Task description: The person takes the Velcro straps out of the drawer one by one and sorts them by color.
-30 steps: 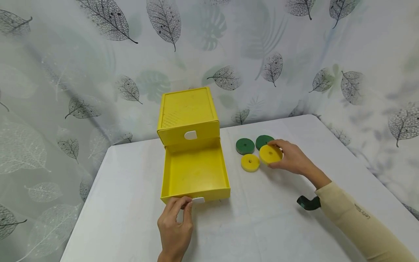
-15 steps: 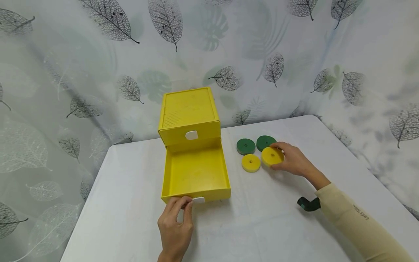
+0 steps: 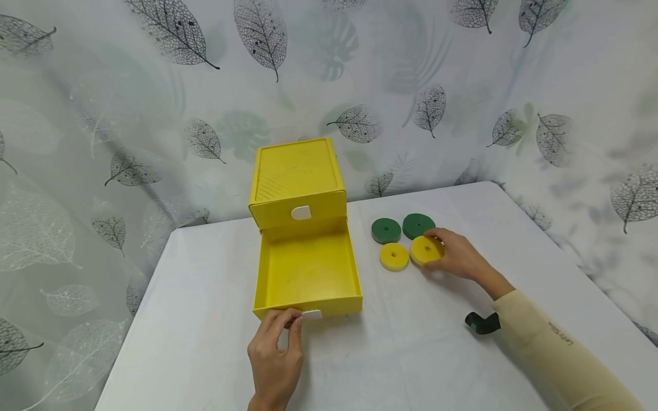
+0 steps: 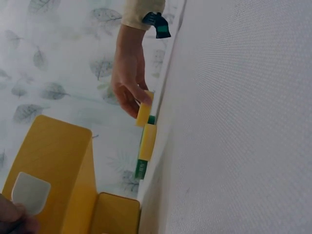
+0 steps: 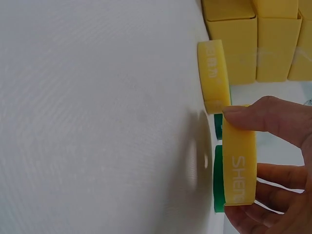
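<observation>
My right hand (image 3: 457, 256) pinches a thick yellow disc (image 3: 425, 249) with a small centre hole, thumb on one side and fingers on the other. White lettering runs round its rim in the right wrist view, where the disc (image 5: 240, 161) hangs close over the tabletop. Beside it lies a second yellow disc (image 3: 394, 257). Two green discs, one at the left (image 3: 386, 230) and one at the right (image 3: 417, 226), lie just behind. My left hand (image 3: 276, 357) holds the white pull tab (image 3: 311, 314) of a yellow drawer (image 3: 308, 268), which is pulled out with nothing in it.
The drawer belongs to a yellow box (image 3: 298, 171) with another closed drawer front and white tab (image 3: 300, 212) above. A dark strap (image 3: 482, 323) juts from the right sleeve. White cloth covers the table (image 3: 205, 342); a leaf-print curtain (image 3: 308, 85) hangs behind it.
The right hand has brought its yellow disc slightly lower and nearer the person, uncovering more of the right green disc. The left hand stays at the drawer's tab.
</observation>
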`<state>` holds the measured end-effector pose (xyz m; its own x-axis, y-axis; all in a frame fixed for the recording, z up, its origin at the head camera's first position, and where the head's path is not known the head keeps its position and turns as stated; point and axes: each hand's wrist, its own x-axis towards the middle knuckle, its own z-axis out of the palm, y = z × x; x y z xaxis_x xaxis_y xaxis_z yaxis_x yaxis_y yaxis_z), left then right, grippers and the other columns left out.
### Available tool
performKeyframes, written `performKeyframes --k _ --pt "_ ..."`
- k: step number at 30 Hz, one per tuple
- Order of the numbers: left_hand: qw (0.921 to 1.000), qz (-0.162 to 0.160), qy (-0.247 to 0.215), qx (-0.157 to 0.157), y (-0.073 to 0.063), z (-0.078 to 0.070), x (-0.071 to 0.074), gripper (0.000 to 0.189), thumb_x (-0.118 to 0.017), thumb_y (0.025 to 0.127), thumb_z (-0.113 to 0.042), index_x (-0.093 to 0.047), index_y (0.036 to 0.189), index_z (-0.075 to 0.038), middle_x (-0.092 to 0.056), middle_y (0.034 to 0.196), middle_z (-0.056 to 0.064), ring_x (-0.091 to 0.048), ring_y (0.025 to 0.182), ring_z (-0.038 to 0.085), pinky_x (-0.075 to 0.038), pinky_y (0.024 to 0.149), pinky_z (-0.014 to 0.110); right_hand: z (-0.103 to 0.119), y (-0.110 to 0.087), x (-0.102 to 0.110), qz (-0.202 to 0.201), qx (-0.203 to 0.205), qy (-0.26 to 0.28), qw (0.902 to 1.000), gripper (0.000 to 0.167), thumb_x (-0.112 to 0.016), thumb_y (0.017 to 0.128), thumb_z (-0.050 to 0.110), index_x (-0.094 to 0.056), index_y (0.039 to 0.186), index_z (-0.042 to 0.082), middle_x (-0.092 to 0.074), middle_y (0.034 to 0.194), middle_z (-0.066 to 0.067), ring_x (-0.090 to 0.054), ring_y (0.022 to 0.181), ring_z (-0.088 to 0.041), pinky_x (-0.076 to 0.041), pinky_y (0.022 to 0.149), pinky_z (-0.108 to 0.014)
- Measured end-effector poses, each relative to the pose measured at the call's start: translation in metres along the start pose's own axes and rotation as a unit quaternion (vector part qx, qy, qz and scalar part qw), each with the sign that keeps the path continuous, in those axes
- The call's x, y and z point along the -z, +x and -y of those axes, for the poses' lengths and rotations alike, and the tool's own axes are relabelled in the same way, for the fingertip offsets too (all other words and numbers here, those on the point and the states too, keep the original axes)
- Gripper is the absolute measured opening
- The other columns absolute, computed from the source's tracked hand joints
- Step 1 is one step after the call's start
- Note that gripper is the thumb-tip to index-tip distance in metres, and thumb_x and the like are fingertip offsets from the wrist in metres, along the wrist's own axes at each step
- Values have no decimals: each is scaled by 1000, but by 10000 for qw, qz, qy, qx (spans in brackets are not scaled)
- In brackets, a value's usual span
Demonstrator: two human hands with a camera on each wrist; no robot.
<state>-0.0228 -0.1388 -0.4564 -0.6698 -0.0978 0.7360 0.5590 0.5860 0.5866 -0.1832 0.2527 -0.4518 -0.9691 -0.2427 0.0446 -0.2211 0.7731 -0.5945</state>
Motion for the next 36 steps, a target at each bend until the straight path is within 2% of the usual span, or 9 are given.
performKeyframes --k 29,36 --pt "10000 52 63 33 0 -1 1 22 -80 83 14 -75 95 -4 -66 91 2 -64 75 18 -50 75 14 -6 6 -15 -6 -365 -144 9992 78 -90 81 17 -50 140 -12 -51 140 -34 -48 128 -49 -37 110 -63" --pt "10000 36 -12 -25 1 0 1 22 -80 83 13 -75 96 -4 -66 90 4 -64 75 19 -51 75 14 -5 5 -11 146 -322 -265 9990 82 -91 81 24 -49 141 -12 -51 139 -34 -47 127 -50 -37 108 -65"
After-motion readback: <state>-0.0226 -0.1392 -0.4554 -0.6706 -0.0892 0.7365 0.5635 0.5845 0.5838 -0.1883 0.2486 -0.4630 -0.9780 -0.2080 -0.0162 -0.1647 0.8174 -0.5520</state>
